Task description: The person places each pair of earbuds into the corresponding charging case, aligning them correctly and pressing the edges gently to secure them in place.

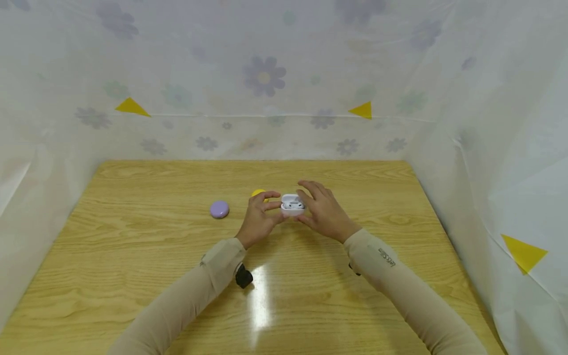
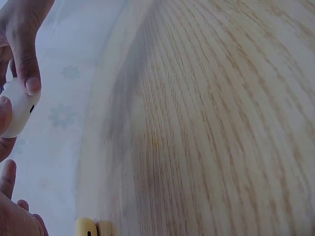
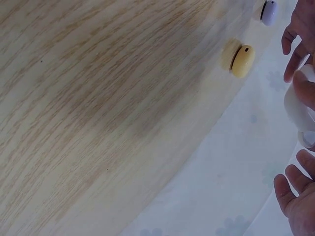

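Over the table, both hands hold a white earbud case (image 1: 293,211) with its lid raised. White earbuds show inside it in the head view. My left hand (image 1: 259,221) grips the left end, thumb low at the front and fingers at the side. My right hand (image 1: 327,213) holds the right end, its thumb at the front and a finger beside the lid. The left wrist view shows thumbs on the white case (image 2: 22,108), which has a small dark slot. Part of the case (image 3: 298,109) is cut off by the right wrist view's edge.
A round purple object (image 1: 219,209) lies on the wooden table (image 1: 133,256) left of the hands. Behind the left fingers is a round yellow object (image 1: 258,193), partly hidden. Flower-patterned white sheeting (image 1: 199,74) with yellow triangles encloses the table's back and sides.
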`<state>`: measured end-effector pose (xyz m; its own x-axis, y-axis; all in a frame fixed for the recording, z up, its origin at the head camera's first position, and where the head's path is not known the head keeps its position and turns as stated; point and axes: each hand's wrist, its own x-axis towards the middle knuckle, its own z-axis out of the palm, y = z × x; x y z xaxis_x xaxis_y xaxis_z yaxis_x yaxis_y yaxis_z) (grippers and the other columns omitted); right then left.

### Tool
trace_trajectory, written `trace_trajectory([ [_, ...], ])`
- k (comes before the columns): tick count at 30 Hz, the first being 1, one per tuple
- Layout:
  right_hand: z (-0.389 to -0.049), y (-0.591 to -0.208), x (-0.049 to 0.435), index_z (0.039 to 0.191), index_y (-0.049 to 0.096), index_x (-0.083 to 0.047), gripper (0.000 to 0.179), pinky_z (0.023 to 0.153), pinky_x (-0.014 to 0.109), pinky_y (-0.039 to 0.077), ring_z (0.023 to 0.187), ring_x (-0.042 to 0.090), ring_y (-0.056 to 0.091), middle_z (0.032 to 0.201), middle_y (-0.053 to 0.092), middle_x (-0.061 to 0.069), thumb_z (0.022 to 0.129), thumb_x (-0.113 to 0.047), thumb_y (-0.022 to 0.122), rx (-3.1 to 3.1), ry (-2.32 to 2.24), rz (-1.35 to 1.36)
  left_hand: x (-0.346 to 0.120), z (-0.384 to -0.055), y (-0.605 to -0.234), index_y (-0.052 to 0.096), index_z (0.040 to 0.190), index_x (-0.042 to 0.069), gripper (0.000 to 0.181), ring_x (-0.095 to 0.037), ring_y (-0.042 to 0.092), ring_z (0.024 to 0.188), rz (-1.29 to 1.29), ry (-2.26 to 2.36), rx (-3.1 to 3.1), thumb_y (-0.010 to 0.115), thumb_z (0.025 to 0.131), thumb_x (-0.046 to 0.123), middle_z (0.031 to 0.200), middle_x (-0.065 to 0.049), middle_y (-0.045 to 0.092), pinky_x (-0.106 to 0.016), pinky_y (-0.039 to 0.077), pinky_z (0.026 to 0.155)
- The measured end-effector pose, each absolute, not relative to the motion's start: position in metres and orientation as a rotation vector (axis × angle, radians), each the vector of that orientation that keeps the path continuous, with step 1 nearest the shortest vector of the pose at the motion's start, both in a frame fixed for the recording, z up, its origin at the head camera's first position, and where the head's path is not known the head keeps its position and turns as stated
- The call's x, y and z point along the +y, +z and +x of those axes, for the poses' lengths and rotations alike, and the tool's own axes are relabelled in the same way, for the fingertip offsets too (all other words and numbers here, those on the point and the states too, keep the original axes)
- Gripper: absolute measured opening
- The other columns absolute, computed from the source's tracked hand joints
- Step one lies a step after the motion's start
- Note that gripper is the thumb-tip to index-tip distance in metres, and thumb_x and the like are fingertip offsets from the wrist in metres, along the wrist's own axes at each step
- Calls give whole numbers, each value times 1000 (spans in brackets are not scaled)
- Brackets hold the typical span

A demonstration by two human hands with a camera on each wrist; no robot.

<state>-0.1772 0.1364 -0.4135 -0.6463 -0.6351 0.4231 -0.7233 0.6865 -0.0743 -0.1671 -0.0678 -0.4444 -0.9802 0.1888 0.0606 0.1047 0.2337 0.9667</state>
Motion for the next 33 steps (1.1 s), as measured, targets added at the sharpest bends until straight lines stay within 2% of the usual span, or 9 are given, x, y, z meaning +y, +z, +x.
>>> trace_trajectory([
  [4,-176,-413,137,123,60,2,60,92,52,49,124,37,51,136,51,18,76,-31,80,-2532,337,1061,-67,-168,-444,55,124,-3,49,-28,34,137,282,1928,2361,74,80,4,136,-14,51,-43,50,96],
  [6,-176,-413,137,123,60,1,60,92,52,50,123,37,51,136,52,18,76,-31,80,-2534,336,1060,-67,-168,-445,56,123,-4,48,-28,35,136,287,1926,2372,75,80,4,135,-13,52,-43,49,98],
  [9,-176,-413,136,123,60,1,60,92,52,50,123,37,52,136,52,18,76,-31,80,-2533,330,1062,-67,-168,-445,62,117,-5,41,-28,33,137,289,1912,2399,75,79,5,134,-14,53,-47,37,108],
  [12,-175,-413,136,122,60,1,59,92,52,50,123,37,52,137,52,17,77,-31,79,-2530,322,1066,-67,-168,-445,65,112,-5,37,-28,32,136,287,1896,2416,75,79,6,135,-15,53,-48,31,110],
  [16,-175,-413,136,121,61,1,57,90,51,50,123,36,53,136,53,16,77,-30,79,-2513,319,1068,-68,-168,-446,57,121,-1,44,-28,46,131,274,1933,2348,74,81,4,136,-17,50,-42,48,99],
  [19,-175,-415,135,120,62,2,55,89,49,51,122,35,53,135,54,16,78,-29,79,-2487,313,1082,-68,-169,-446,53,125,1,47,-31,54,125,273,1963,2295,72,82,2,137,-19,48,-40,55,88],
  [25,-175,-417,134,115,64,2,49,86,47,52,119,33,55,133,57,14,76,-23,81,-2422,280,1111,-69,-169,-448,52,126,-4,50,-32,50,128,292,1945,2322,73,82,5,137,-20,51,-38,55,86],
  [30,-173,-417,133,109,67,1,42,86,45,53,116,32,58,129,60,13,74,-19,82,-2369,267,1120,-68,-170,-447,50,128,-3,54,-33,58,121,263,1944,2316,74,82,9,138,-19,50,-26,55,79],
  [33,-173,-417,133,109,67,1,41,86,44,53,116,32,58,129,60,13,76,-19,81,-2366,266,1116,-67,-171,-447,50,128,-3,54,-33,60,119,248,1967,2287,75,81,8,136,-21,51,-26,56,77],
])
